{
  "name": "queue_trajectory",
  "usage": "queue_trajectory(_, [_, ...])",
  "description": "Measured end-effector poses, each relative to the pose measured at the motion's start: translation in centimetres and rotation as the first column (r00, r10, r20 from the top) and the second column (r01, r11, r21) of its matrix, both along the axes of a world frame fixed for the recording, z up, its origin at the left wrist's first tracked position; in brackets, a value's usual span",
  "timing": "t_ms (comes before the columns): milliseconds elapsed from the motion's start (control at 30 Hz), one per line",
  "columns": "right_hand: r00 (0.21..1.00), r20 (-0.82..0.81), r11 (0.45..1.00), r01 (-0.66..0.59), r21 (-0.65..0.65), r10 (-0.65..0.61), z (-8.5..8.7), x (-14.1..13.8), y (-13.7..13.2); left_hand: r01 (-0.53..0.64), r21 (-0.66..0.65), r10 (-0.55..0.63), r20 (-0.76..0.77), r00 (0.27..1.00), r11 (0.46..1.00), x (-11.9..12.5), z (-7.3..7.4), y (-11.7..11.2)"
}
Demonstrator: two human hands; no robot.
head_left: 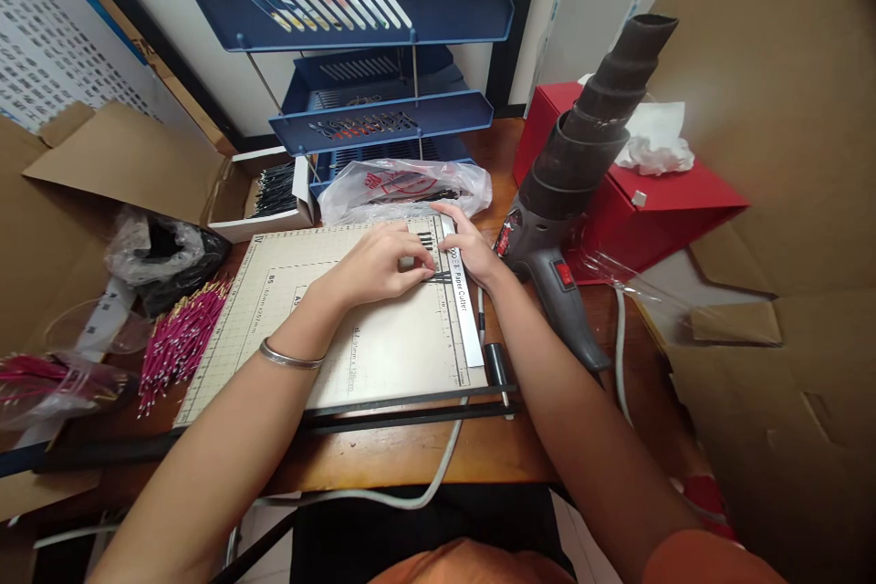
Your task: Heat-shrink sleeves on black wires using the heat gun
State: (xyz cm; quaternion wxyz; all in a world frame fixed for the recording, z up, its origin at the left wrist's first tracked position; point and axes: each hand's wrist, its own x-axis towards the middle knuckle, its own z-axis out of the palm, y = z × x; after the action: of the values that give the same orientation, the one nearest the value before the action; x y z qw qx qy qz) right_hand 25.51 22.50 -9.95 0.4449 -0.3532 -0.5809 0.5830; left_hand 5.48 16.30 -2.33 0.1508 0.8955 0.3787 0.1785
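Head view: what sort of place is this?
Likely a small wire-assembly workbench: a paper cutter, what looks like a heat gun, and a pile of pink wire-like pieces.

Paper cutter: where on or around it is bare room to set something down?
Bare board lies between the left forearm and the white strip. A patch of desk opens between the black bar and white cable. Crowded: magenta wires leftward, plastic bag behind, heat gun rightward.

Plain silver bangle (294,360) on left wrist (313,315); orange top (472,563), short sleeve (704,558); black garment (431,520) below.
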Motion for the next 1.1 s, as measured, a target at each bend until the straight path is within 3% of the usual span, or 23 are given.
queue_trajectory(200, [1.000,0.003,1.000,0.007,0.002,-0.007,0.1,0.0,-0.1,0.014,-0.001,-0.014,0.030,0.999,1.000,0.0,-0.2,0.2])
queue_trajectory(633, [1.000,0.006,1.000,0.015,0.003,-0.015,0.3,-0.1,-0.2,-0.051,0.123,0.066,-0.121,0.990,0.991,-1.0,0.5,0.2])
queue_trajectory(1100, [1.000,-0.003,1.000,-0.003,0.016,0.003,0.1,0.1,-0.2,-0.090,0.155,0.114,-0.150,0.982,0.984,-1.2,0.4,0.3])
